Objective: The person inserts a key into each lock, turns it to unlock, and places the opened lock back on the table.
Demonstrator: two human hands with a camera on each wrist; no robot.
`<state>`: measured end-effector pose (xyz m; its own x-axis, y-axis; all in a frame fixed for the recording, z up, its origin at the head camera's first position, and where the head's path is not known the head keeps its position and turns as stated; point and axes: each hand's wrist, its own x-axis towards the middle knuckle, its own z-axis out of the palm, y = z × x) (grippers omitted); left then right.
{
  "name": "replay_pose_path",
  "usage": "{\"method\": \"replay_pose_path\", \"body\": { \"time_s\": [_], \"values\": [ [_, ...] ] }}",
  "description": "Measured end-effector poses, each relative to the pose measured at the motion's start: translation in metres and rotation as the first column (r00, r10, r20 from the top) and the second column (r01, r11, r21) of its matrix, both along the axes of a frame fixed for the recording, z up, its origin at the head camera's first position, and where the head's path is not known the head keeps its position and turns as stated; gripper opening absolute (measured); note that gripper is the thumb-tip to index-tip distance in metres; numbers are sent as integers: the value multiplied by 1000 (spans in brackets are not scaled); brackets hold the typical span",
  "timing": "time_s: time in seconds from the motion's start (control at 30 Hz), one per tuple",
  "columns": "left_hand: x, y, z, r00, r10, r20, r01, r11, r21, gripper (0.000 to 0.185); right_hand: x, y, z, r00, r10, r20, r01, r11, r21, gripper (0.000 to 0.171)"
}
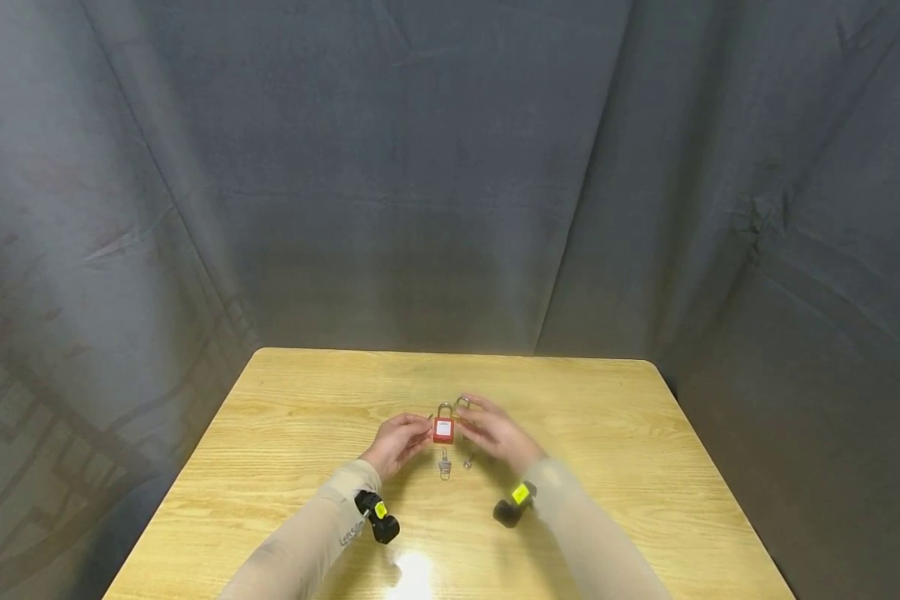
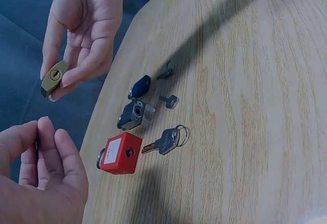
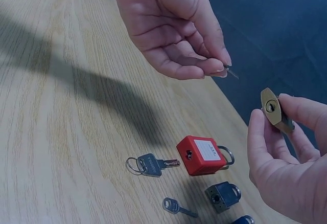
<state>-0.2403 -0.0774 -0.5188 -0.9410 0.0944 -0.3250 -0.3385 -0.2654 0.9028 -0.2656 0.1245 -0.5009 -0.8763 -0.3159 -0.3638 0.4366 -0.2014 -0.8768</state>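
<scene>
The person's right hand [image 3: 286, 152] pinches a small brass padlock [image 3: 272, 109] between thumb and curled fingers, keyhole end turned toward the other hand; the lock is held in the air, off the table. The left hand [image 3: 173, 29] hangs just beside it at about ten o'clock in the right wrist view, its fingertips pressed together on a small metal key [image 3: 231, 72] of which only the tip shows, close to the brass lock but apart from it. Below both hands, a light wooden table with rounded corners [image 1: 607, 467] carries the other pieces: a red plastic-bodied padlock with a steel shackle [image 2: 120, 154] lying on its side, a grey-headed key on a ring [image 2: 166, 141] just at its three o'clock in the left wrist view, a dark grey metal padlock [image 2: 132, 115] near its twelve o'clock, then a blue padlock [image 2: 139, 86] beyond that, and two small loose keys [image 2: 169, 101] alongside these locks. The person wears light beige sleeves [image 1: 322, 525] with black wrist-mounted cameras. Dark grey cloth [image 1: 450, 167] drapes the walls behind and to both sides of the table, creased in long folds.
</scene>
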Motion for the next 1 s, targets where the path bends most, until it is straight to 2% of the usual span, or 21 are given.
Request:
{"method": "replay_pose_path", "body": {
  "time_s": [0.2,0.5,0.83,1.0],
  "values": [
    [0,-1,-1,1000,20,4,-20,1000,21,32,1,1,-1,1000,15,-14,-15,1000,12,64],
    [1,1,1,999,41,1,-41,999,1,36,2,2,-1,999,30,-26,-29,998,51,64],
    [2,1,0,999,-26,32,27,999,-25,32,1,0,-2,999,31,-31,-30,999,42,63],
    [4,3,1,998,-66,18,66,998,-5,37,0,-1,-2,999,23,-30,-22,999,29,62]
  ]
}}
